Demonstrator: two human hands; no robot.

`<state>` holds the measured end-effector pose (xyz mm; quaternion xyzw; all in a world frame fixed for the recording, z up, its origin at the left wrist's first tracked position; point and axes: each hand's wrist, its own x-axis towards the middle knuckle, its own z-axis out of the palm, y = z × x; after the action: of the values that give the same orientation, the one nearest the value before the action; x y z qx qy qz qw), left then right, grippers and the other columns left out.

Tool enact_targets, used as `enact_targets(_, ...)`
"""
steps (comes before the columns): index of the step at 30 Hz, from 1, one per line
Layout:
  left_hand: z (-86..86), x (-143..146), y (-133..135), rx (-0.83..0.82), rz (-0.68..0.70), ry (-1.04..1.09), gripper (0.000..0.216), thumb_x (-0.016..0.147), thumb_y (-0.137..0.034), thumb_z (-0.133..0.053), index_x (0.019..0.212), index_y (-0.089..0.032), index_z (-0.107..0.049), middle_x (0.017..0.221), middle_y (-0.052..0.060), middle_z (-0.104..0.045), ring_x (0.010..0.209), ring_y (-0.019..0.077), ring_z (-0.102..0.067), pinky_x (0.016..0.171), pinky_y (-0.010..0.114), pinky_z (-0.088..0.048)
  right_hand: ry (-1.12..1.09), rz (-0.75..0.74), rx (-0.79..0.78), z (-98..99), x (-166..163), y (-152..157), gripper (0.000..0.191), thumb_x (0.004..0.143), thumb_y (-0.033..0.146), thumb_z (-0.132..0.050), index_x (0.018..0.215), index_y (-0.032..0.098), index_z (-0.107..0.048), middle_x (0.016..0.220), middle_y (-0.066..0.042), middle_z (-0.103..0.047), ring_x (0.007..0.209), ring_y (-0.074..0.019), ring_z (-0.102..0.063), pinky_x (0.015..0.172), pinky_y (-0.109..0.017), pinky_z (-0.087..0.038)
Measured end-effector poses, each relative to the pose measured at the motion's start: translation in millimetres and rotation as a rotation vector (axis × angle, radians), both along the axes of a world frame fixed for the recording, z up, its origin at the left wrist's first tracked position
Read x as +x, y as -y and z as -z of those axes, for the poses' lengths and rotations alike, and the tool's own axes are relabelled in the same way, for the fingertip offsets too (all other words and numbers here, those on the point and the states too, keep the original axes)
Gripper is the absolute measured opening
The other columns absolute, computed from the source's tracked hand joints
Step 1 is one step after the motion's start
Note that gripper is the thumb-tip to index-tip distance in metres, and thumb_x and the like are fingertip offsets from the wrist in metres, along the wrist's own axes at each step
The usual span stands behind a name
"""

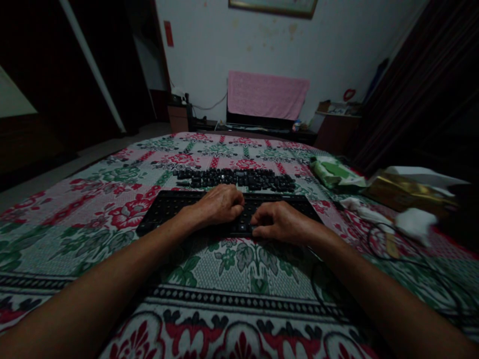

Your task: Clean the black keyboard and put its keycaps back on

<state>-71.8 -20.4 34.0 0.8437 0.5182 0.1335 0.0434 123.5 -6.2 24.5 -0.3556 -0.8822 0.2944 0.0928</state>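
A black keyboard [172, 203] lies crosswise on the patterned bedspread, most of its key sockets bare, with small light dots showing. My left hand [221, 203] rests over its middle, fingers curled in and closed; whatever they hold is hidden. Just to the right, my right hand [280, 222] is low over the keyboard, its fingers bent and thumb close to the index fingertip. Anything between them is too small to make out. One dark keycap [242, 227] sits near the keyboard's front edge, beside my right fingertips. Behind the keyboard spreads a long pile of loose black keycaps [234, 178].
On the right lie a green-and-white soft packet [337, 173], a gold box [404, 190], crumpled white tissue [416, 224] and a loose black cable [411, 260]. The floral bedspread [239, 279] covers the bed. A pink cloth [267, 94] hangs by the far wall.
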Motion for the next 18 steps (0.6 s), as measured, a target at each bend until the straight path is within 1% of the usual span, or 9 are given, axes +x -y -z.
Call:
enact_targets(3,0.5,0,1,-0.128,0.064,0.049,0.023,0.074,-0.031,-0.046,0.078,-0.018,-0.064,0.071,0.000,-0.062,0.065,0.0120,-0.055,0.057,0.021,-0.036,0.005,-0.001,-0.001,-0.4,0,0,0.017,0.068,0.028,-0.059,0.080,0.016,-0.063,0.071,0.001,-0.063,0.059,-0.0089,-0.053,0.051,-0.018,-0.037)
enact_targets(6,2.0,3,3,-0.238,0.116,0.102,0.026,0.073,-0.036,-0.048,0.076,-0.017,-0.065,0.068,-0.001,-0.062,0.058,0.0097,-0.052,0.051,0.020,-0.032,0.005,-0.003,0.002,0.2,1,-1,0.019,0.068,0.029,-0.060,0.081,0.017,-0.064,0.072,0.001,-0.062,0.058,-0.0086,-0.053,0.050,-0.018,-0.036)
enact_targets(11,8.2,7,3,-0.255,0.143,0.127,0.028,0.069,-0.040,-0.053,0.075,-0.016,-0.066,0.067,-0.001,-0.061,0.057,0.0093,-0.050,0.050,0.020,-0.030,0.011,0.005,0.025,0.2,0,-1,0.017,0.066,0.029,-0.062,0.078,0.017,-0.064,0.067,0.002,-0.060,0.056,-0.0083,-0.052,0.048,-0.018,-0.034)
enact_targets(14,11.8,7,1,-0.283,0.122,0.144,0.026,0.069,-0.039,-0.053,0.074,-0.017,-0.066,0.063,-0.002,-0.060,0.055,0.0089,-0.049,0.048,0.020,-0.029,0.020,0.015,0.058,-0.8,-1,0,0.017,0.065,0.029,-0.062,0.078,0.017,-0.064,0.067,0.002,-0.060,0.056,-0.0085,-0.052,0.049,-0.018,-0.034)
enact_targets(18,13.0,7,1,-0.329,0.087,0.161,0.026,0.069,-0.039,-0.053,0.074,-0.017,-0.066,0.060,-0.003,-0.059,0.053,0.0087,-0.049,0.046,0.019,-0.027,0.029,-0.009,0.049,-2.0,1,0,0.017,0.067,0.028,-0.060,0.080,0.017,-0.065,0.069,0.002,-0.061,0.058,-0.0091,-0.053,0.050,-0.018,-0.034)
